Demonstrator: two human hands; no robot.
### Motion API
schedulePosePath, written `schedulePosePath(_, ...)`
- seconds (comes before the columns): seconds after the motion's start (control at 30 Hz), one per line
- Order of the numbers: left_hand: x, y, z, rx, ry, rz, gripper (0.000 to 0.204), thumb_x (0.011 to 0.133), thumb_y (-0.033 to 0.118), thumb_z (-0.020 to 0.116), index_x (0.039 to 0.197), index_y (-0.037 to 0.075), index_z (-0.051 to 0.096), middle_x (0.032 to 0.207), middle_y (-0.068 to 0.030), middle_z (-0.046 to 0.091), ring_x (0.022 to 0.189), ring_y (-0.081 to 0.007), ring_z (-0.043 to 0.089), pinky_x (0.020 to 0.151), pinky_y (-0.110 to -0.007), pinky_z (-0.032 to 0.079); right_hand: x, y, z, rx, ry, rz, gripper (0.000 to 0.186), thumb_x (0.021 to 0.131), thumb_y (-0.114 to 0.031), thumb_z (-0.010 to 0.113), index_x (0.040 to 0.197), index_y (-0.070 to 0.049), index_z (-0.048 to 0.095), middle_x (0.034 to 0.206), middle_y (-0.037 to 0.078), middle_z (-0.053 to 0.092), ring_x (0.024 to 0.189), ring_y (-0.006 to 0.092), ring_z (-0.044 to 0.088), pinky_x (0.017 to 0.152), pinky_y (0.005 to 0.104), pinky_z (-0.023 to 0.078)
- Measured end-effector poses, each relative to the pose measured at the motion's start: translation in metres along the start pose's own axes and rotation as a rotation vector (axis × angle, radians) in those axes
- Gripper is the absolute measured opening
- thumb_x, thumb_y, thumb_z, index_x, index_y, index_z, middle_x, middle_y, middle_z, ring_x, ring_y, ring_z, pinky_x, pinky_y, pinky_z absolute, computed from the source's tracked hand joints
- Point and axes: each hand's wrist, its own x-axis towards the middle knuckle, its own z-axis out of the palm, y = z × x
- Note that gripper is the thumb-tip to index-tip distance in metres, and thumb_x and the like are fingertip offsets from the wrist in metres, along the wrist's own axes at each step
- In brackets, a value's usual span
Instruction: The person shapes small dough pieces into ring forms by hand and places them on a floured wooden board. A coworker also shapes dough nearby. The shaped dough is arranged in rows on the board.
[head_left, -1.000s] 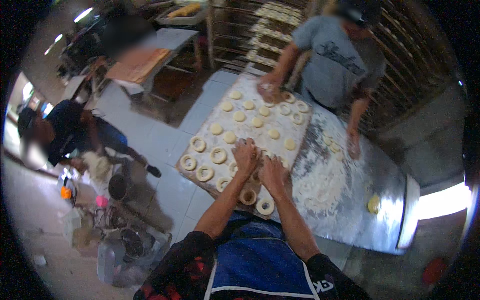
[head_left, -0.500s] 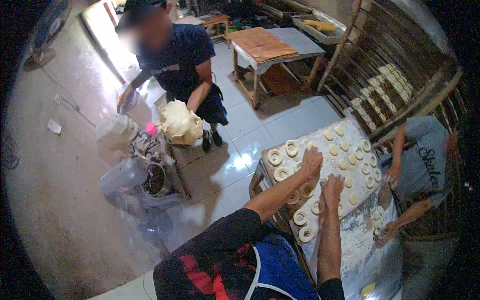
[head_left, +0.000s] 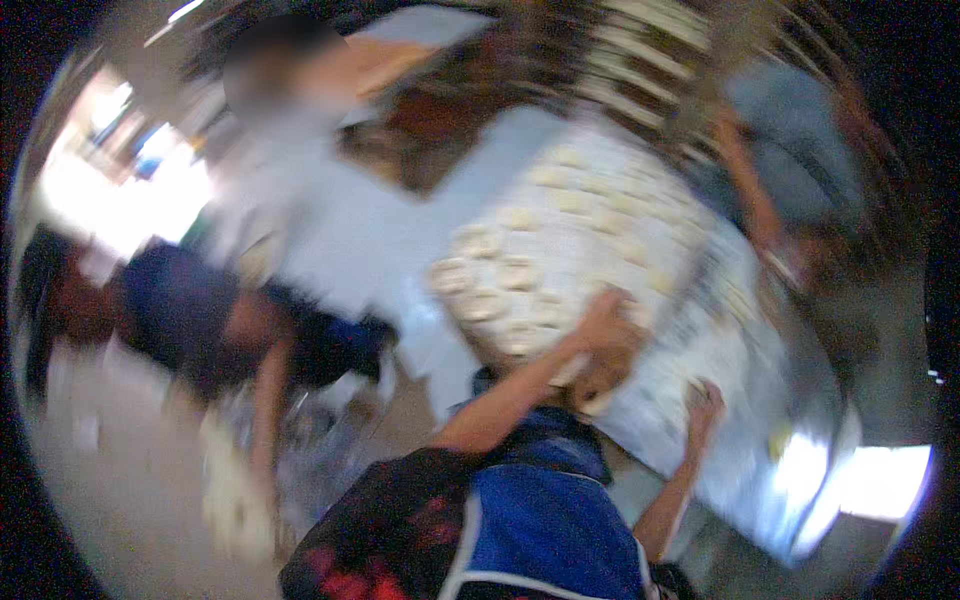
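Observation:
The whole view is smeared by motion. My left hand (head_left: 612, 335) is over the near edge of a floured board (head_left: 560, 240), its fingers too blurred to make out. Just below that hand, a pale dough ring (head_left: 594, 403) shows at the board's near corner. Several more dough rings (head_left: 518, 272) lie on the left part of the board, with round dough pieces (head_left: 612, 222) farther right. Farther to the right, my right hand (head_left: 706, 400) is low over the flour-dusted metal table (head_left: 725, 490). Blur hides whether it holds anything.
A co-worker in a grey shirt (head_left: 795, 140) stands across the table at right, arm toward it. Another person in dark clothes (head_left: 185, 310) is at left, an arm by a pale dough mass (head_left: 235, 490). Racks with dough rows (head_left: 640, 60) stand behind.
The view has swung, shifting the board left and up in the picture. My right hand has left the dough rings for the bare metal side; my left hand is nearer the board's near edge.

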Motion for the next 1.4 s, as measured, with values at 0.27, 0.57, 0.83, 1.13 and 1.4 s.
schedulePosePath(0.27,-0.013,0.068,0.108,-0.060,-0.332,0.216,0.034,0.077,0.015,0.069,0.107,0.004,0.057,0.084,-0.0151,0.064,0.076,-0.0285,0.064,0.067,-0.041,0.050,-0.074,0.055,-0.032,-0.072,0.020,0.655,0.025,0.075,-0.006,0.063,0.100,-0.007,0.067,0.094,0.014,0.068,0.090,0.0319,0.065,0.077,0.0409,0.051)
schedulePosePath(0.57,-0.025,0.062,0.134,0.260,-0.181,0.500,0.026,0.079,0.016,0.064,0.103,0.005,0.058,0.092,-0.0138,0.063,0.086,-0.0357,0.060,0.078,-0.047,0.046,-0.047,0.023,-0.032,-0.126,0.036,0.823,0.023,0.070,-0.010,0.074,0.090,-0.004,0.065,0.080,0.014,0.067,0.076,0.0254,0.066,0.066,0.0381,0.051)
schedulePosePath(0.83,-0.063,0.107,0.139,-0.288,-0.508,0.037,0.027,0.085,0.014,0.068,0.108,-0.002,0.065,0.098,-0.0135,0.070,0.090,-0.0200,0.066,0.083,-0.033,0.051,-0.045,-0.017,-0.029,0.859,0.344,0.808,0.019,0.072,-0.007,0.074,0.086,-0.005,0.061,0.077,0.000,0.060,0.073,0.0100,0.057,0.063,0.0286,0.049)
schedulePosePath(1.13,-0.062,0.110,0.129,-0.299,-0.500,0.051,0.019,0.092,0.010,0.060,0.103,-0.004,0.065,0.091,-0.0099,0.068,0.082,-0.0162,0.064,0.074,-0.031,0.053,-0.032,-0.051,-0.026,0.664,0.513,0.556,0.039,0.070,-0.002,0.072,0.105,-0.004,0.055,0.077,0.005,0.063,0.076,0.0141,0.063,0.065,0.0306,0.054)
schedulePosePath(1.4,-0.065,0.110,0.125,-0.714,-0.476,-0.149,0.022,0.096,0.016,0.056,0.106,-0.002,0.063,0.088,-0.0094,0.065,0.076,-0.0155,0.062,0.061,-0.030,0.051,-0.025,-0.058,-0.029,0.931,0.223,0.412,0.051,0.077,-0.006,0.066,0.125,-0.009,0.047,0.091,0.004,0.059,0.076,0.0133,0.055,0.069,0.0296,0.047)
